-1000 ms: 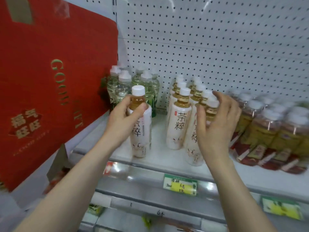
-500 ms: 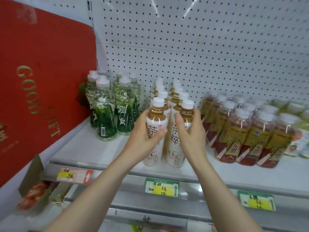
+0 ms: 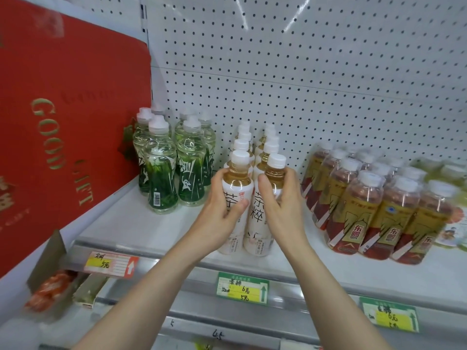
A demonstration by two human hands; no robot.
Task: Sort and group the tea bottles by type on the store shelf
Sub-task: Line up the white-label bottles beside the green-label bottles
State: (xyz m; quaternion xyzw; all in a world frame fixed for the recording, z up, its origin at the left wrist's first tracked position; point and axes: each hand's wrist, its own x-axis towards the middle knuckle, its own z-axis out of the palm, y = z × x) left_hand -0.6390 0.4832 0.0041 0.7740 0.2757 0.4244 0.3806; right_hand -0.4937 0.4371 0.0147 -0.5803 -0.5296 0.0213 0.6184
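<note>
Two rows of white-labelled tea bottles stand in the middle of the white shelf [image 3: 141, 228]. My left hand [image 3: 217, 218] grips the front bottle of the left row [image 3: 237, 188]. My right hand [image 3: 283, 210] grips the front bottle of the right row [image 3: 262, 210]. Both bottles stand upright side by side at the shelf's front edge. To their left is a cluster of green-labelled clear bottles [image 3: 161, 168]. To the right stand several amber bottles with gold and red labels [image 3: 364, 208].
A large red gift box [image 3: 63, 135] leans at the left end of the shelf. White pegboard [image 3: 303, 72] backs the shelf. Price tags [image 3: 242, 287] hang on the shelf's front rail. A lower shelf holds small boxes [image 3: 50, 289] at the left.
My left hand carried its white-labelled bottle rightward from near the green bottles to the front of the left white row. My right hand closed on the neighbouring front bottle. The camera view shifted.
</note>
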